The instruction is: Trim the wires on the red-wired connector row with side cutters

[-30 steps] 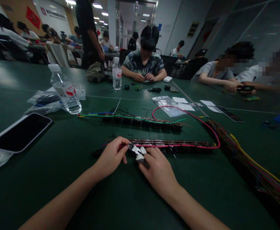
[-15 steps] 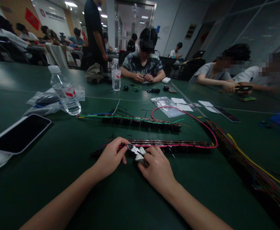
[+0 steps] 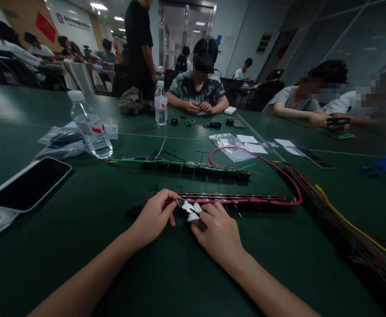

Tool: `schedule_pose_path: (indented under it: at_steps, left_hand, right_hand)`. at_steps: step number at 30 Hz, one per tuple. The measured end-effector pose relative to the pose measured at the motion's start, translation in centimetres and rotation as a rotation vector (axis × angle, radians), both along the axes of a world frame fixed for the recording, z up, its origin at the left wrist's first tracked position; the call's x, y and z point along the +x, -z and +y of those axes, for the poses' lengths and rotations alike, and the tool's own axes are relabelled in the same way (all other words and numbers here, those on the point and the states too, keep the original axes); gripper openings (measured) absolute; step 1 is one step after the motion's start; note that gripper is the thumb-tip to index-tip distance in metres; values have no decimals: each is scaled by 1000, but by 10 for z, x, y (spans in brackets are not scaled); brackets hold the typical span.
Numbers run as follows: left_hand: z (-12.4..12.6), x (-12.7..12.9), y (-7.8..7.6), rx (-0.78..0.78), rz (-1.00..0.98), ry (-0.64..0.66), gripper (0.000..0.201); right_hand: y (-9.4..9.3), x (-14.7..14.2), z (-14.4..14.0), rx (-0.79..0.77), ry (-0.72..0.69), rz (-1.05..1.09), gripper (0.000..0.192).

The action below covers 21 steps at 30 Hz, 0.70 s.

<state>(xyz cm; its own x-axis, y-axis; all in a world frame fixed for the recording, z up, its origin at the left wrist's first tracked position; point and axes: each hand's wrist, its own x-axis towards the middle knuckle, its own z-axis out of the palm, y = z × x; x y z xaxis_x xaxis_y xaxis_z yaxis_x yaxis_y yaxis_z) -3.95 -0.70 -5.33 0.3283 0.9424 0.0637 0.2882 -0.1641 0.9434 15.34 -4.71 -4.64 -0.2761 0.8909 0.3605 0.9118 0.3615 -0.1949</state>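
My right hand (image 3: 217,233) is closed around the handles of small cutting pliers (image 3: 187,207) with white and dark grip parts. Their jaws point up and left, to the fingertips of my left hand (image 3: 155,215). Those fingers are pinched together at the near edge of a long wire bundle (image 3: 242,201); whatever they hold is too small to make out. A red wire runs along this bundle, and thin loose ends stick out near its middle. Farther back lies a second bundle (image 3: 196,168) with a green wire along it.
A water bottle (image 3: 92,127) and a phone (image 3: 31,182) are on the left. Another bottle (image 3: 161,105) stands farther back. A thick wire harness (image 3: 345,229) runs down the right side. Across the table (image 3: 140,273), a person (image 3: 198,90) handles a small object.
Both hands and the pliers keep almost the same pose against the bundle. The view has shifted slightly, and the standing person in the background has moved a little to the right.
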Motion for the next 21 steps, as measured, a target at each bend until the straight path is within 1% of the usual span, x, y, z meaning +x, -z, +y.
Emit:
schedule_pose_path:
  at_steps: [7,21]
  left_hand:
    - [-1,0,-1,-8,0,-5,16]
    - [-1,0,-2,-30,-8,-2,17]
  right_hand:
    - [-3,1,-3,-12,-62,52,4]
    - [-8,-2,-8,-22,-33,40,5]
